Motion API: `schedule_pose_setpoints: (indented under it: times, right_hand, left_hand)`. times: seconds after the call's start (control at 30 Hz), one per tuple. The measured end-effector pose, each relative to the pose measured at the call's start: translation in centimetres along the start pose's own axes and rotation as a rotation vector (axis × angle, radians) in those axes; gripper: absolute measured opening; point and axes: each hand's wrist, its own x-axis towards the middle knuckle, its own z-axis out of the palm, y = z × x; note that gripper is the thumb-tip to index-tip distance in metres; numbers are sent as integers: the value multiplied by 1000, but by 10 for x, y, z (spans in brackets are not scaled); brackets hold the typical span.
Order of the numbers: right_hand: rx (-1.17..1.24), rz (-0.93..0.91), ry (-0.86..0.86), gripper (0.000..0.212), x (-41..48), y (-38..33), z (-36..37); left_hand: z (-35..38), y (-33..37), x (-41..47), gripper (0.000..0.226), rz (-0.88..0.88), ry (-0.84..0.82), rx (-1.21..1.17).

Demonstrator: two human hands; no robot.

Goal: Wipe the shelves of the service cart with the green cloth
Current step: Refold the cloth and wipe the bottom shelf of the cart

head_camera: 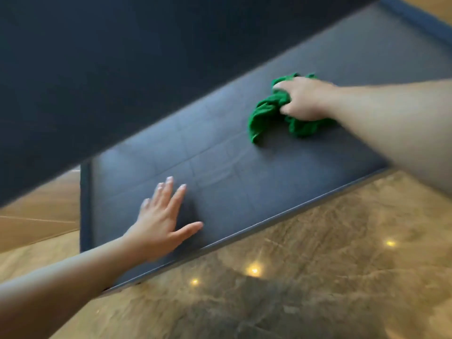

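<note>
Currently, the nearest surface in view is the glossy stone floor (305,265), which carries a few bright light reflections. Directly beyond it runs the front lip (269,223) of the cart's lower shelf (232,182).

**Left hand.** The left hand (160,223) lies on the shelf just inside the front lip, near the shelf's left end. Fingers are straight and spread, palm down. It holds nothing and appears to serve as a brace.

**Right hand and cloth.** Farther in and toward the shelf's right half, the right hand (303,99) grips the green cloth (266,113). The fingers are curled into the bunched fabric and press it onto the shelf surface. Loose folds trail out to the left of the hand and below it.

**Governing relation.** The shelf's long axis runs from the near left to the far right of the view. The cloth sits on the right portion of that axis, well apart from the left hand. The bare stretch between the two hands lies to the left of the cloth, so the next stroke would probably run leftward along the long axis, toward the bracing hand. The right hand is the one to make it — the left has no contact with the cloth.

**Beyond.** A raised end rim (415,18) closes the shelf at the far right, and the dark upper shelf (97,69) overhangs its rear edge. Motion blur prevents judging which areas are already clean.
</note>
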Motion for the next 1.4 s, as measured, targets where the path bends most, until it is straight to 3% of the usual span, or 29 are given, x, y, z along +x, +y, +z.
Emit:
schedule_pose_setpoints:
  times: [0.07, 0.2, 0.3, 0.77, 0.9, 1.0, 1.1, 1.33, 1.4]
  right_hand:
    - [-21, 157, -2, 70, 0, 18, -12]
    - [-3, 295, 20, 78, -6, -5, 12]
    - [5, 206, 14, 86, -5, -49, 29]
    - [-72, -206, 10, 73, -22, -191, 95]
    - [-67, -407, -8, 72, -48, -249, 122]
    - [-18, -484, -69, 79, -57, -253, 121]
    - [5, -410, -80, 80, -39, -231, 105]
    - [36, 92, 130, 75, 16, -179, 75]
    - [91, 144, 166, 81, 30, -180, 84]
  left_hand:
    - [19, -50, -19, 127, -162, 40, 1]
    - [50, -64, -26, 110, -143, 188, -41]
    - [49, -62, -24, 109, -134, 225, -31]
    - [50, -65, -29, 110, -123, 214, -65]
    - [53, -68, -31, 122, -120, 241, -161]
    - [54, -73, -34, 128, -104, 259, -241]
    - [52, -73, -34, 126, -93, 267, -283]
    - [45, -64, -34, 122, -124, 229, -292]
    - [45, -62, -34, 122, -142, 237, -307]
